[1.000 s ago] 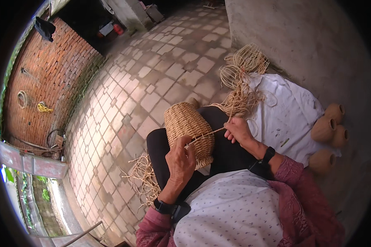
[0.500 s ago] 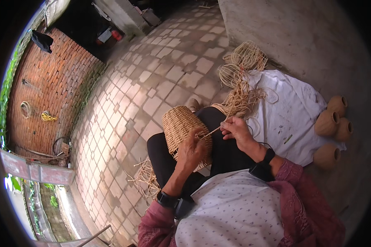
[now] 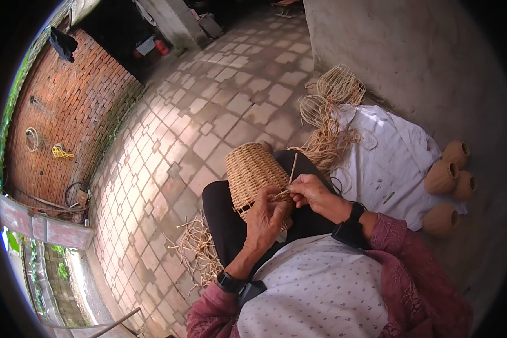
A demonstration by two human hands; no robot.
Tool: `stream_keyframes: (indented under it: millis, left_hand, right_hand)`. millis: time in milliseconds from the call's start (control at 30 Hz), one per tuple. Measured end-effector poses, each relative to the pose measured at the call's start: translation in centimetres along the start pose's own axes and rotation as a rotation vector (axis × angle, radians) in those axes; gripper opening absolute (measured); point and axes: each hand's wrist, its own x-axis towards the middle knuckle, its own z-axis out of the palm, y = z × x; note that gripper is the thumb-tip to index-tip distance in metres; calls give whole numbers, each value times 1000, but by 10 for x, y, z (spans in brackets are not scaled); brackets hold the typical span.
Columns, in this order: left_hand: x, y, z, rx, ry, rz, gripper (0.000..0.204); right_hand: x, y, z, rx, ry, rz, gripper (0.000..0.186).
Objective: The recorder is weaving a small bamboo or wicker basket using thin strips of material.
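A woven basket (image 3: 252, 172) of tan twisted cord lies tilted across my dark-trousered lap, its base away from me and its working edge by my hands. My left hand (image 3: 265, 218) is closed on that near edge, fingers bent over the weave and thumb along it. Right beside it, my right hand (image 3: 315, 195) pinches a thin cord (image 3: 293, 167) close to the basket. A length of this cord sticks up above the fingers. Where the cord enters the weave is partly hidden by my fingertips.
Loose cord bundles (image 3: 333, 93) lie on the far right, partly on a white cloth sack (image 3: 386, 155). Several round tan pots (image 3: 440, 177) sit by the sack's right edge. More loose strands (image 3: 197, 248) lie on the paving left of my leg. A concrete wall (image 3: 411, 62) rises behind.
My right hand has moved left and down, close against my left hand. The cord, earlier stretched slanting between the hands, now points upward above the right fingers.
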Motion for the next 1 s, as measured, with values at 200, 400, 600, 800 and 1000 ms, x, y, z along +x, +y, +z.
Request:
stream_keyframes:
  millis: [200, 400, 600, 800, 1000]
  left_hand:
    - [-4, 12, 4, 47, -40, 25, 26]
    - [-1, -2, 5, 163, -62, -17, 27]
    - [-2, -30, -35, -537, 99, -142, 34]
    - [-2, -18, -33, -146, 154, -60, 31]
    - [2, 8, -18, 485, 259, 242, 24]
  right_hand:
    - [6, 3, 2, -285, 92, 79, 11]
    - [31, 30, 9, -978, 440, -430, 15]
    - [-8, -19, 22, -384, 1, -129, 14]
    - [-11, -12, -2, -318, 62, -205, 17]
    - [-17, -11, -15, -262, 197, -232, 23]
